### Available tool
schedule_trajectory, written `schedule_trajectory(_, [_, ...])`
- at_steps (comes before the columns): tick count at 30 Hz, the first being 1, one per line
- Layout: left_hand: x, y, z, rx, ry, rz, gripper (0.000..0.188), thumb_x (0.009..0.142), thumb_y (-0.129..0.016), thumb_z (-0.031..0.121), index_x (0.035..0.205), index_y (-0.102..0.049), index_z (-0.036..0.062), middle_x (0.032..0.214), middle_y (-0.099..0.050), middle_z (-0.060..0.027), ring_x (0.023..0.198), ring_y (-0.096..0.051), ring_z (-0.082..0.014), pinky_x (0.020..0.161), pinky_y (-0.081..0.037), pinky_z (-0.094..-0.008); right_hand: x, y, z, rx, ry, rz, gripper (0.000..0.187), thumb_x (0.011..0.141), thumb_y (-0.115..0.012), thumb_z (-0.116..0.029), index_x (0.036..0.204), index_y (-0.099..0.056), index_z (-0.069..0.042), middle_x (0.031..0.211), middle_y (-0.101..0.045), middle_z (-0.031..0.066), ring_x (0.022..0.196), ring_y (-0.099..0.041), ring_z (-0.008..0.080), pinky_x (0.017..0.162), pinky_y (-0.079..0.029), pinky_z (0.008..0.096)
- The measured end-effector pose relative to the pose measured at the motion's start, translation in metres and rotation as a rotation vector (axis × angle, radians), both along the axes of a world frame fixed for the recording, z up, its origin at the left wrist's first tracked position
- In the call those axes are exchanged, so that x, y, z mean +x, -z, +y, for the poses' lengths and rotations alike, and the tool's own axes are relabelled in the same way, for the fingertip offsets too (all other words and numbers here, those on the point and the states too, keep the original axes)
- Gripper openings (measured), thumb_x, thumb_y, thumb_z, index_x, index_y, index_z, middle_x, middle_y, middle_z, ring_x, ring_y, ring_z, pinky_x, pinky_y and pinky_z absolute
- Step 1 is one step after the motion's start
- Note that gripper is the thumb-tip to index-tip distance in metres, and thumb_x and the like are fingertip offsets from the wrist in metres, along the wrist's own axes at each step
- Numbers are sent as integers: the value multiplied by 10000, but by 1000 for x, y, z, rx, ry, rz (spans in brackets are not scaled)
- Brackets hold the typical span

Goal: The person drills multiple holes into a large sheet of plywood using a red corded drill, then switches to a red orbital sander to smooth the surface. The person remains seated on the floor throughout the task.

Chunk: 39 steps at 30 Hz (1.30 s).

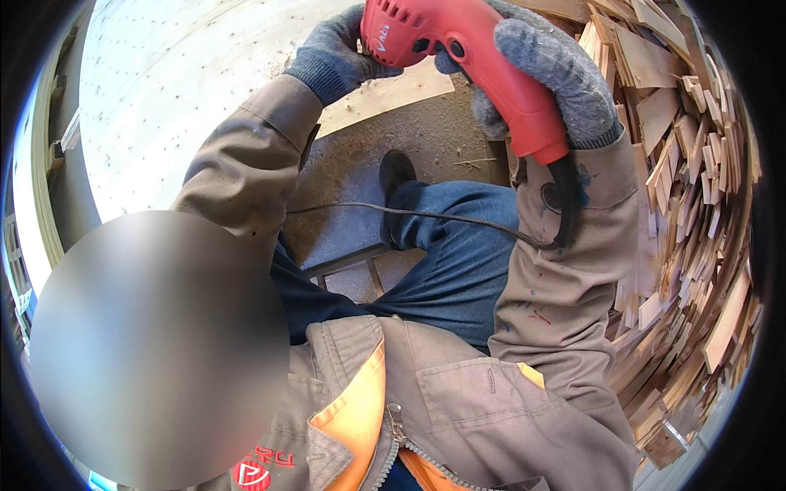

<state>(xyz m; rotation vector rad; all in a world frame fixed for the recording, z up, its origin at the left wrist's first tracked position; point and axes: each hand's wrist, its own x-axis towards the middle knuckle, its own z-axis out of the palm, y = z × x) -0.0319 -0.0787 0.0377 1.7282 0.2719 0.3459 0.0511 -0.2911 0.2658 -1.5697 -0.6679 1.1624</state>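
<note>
A red corded power tool [508, 82] with a curved handle and a vented body is held up at the top of the head view. Its working end lies beyond the upper edge, so I cannot tell its exact kind. My right hand [557, 69], in a grey knitted glove, wraps around the handle. My left hand [336, 49], gloved alike, grips the vented body; some of its fingers are hidden behind the tool. From the handle's lower end a black power cord [458, 216] bends down and runs left across my legs.
A large pale plywood sheet [164, 106], dotted with small marks, extends at the upper left. Piled wood strips and offcuts [679, 164] rise along the right side. Sawdust covers part of the floor [434, 123] around my foot. A round blurred patch hides the lower left.
</note>
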Motion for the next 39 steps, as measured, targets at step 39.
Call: schedule_trajectory(39, [5,16,1,-173,100,10,636,783,-907,164,1338,-611,70,1329,-664,-81,1191,-638,-185,1068,-532,-382,-5,-3,-2,-54,35,-20,721,822,-779,-418,1358,-577,19,1022,-671,71,813,-632,133,719,-523,261])
